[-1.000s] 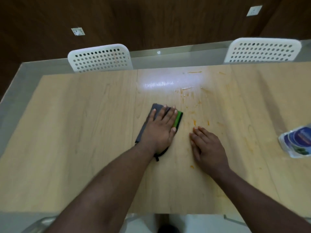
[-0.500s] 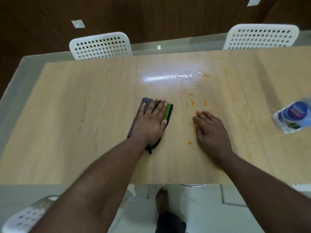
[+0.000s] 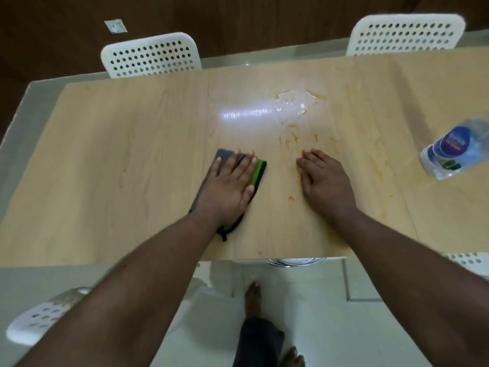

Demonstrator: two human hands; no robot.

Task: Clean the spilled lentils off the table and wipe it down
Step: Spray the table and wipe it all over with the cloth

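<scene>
My left hand (image 3: 227, 186) lies flat with straight fingers on a dark grey cloth with a green stripe (image 3: 258, 174), pressing it onto the light wooden table (image 3: 119, 160). My right hand (image 3: 326, 185) rests palm down on the bare table to the right of the cloth. Orange lentil smears and bits (image 3: 295, 139) lie just beyond my right fingers. One small orange bit (image 3: 291, 198) sits between my hands. A wet glossy patch (image 3: 293, 104) shines farther back.
A clear plastic bottle with a blue label (image 3: 449, 152) lies on its side at the table's right. Two white perforated chairs (image 3: 152, 58) (image 3: 404, 34) stand at the far edge, another (image 3: 39, 317) at the near left. My feet show below the near edge.
Both hands and the cloth sit nearer the table's front edge than a second ago, with more floor in view. The cloth has slid slightly left, away from the smears.
</scene>
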